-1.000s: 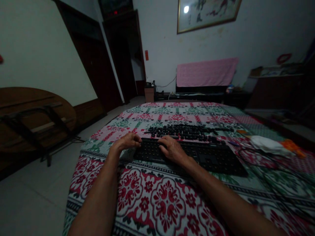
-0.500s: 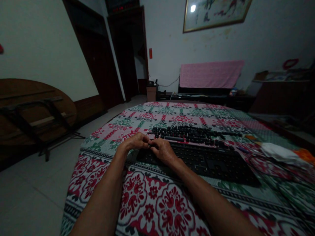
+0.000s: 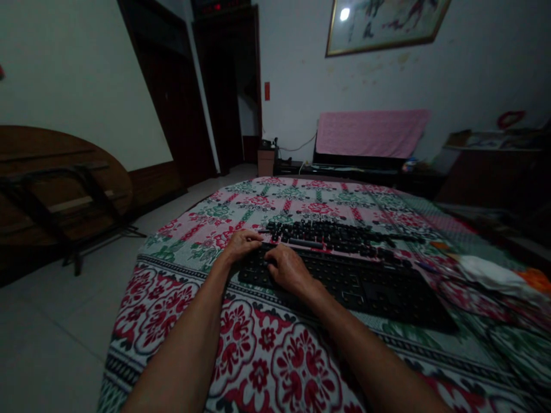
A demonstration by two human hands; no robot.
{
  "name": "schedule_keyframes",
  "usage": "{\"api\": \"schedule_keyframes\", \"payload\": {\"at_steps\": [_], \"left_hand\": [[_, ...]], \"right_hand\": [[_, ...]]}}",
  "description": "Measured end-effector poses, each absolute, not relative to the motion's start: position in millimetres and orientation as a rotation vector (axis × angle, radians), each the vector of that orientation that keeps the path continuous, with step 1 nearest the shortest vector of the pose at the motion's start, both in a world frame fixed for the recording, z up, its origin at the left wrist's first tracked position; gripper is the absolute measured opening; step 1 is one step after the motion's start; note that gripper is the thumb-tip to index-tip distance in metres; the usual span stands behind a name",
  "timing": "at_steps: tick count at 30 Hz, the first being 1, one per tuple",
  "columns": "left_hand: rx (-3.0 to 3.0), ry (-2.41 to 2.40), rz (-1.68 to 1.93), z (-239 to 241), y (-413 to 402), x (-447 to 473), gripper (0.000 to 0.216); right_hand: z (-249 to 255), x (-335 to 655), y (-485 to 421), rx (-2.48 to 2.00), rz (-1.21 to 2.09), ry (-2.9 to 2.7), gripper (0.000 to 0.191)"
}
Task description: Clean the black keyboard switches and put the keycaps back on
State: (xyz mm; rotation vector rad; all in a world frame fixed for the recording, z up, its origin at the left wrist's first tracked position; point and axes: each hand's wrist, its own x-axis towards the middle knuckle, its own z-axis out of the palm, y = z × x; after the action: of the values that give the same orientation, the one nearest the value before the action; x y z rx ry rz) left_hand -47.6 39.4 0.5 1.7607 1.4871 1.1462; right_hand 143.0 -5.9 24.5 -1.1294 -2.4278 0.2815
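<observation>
A black keyboard frame [image 3: 370, 284] with its keys removed lies on a table covered by a red, green and white flowered cloth [image 3: 258, 350]. Just behind it sit rows of loose black keycaps [image 3: 331, 234]. My left hand [image 3: 243, 242] rests at the frame's far left corner with its fingers curled; what they hold, if anything, is too dark to tell. My right hand [image 3: 286, 267] lies on the left end of the frame, fingers bent down onto it in a pinch.
A white cloth [image 3: 491, 269] and an orange item [image 3: 536, 279] lie at the table's right. A folded round wooden table [image 3: 55, 183] leans at the left wall. A pink-covered cabinet [image 3: 370, 135] and a dark doorway [image 3: 232, 92] stand behind.
The hands were apart on the frame's left end, met at its top left corner, and now sit slightly apart again. The camera has shifted left.
</observation>
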Motion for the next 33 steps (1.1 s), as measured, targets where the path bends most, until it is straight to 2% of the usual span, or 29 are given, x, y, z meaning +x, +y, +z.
{"api": "schedule_keyframes", "payload": {"at_steps": [16,22,33], "left_hand": [[1.700,1.619,1.111,5,33,-47,0.026],[1.635,1.629,1.120,4,35,-47,0.025],[1.588,1.625,1.167,-1,38,-47,0.023]], "right_hand": [[26,145,-1,-1.141,0.347,-2.453,0.023],[28,136,-7,-0.998,0.392,-2.372,0.024],[20,104,-19,-0.778,0.492,-2.396,0.008]]}}
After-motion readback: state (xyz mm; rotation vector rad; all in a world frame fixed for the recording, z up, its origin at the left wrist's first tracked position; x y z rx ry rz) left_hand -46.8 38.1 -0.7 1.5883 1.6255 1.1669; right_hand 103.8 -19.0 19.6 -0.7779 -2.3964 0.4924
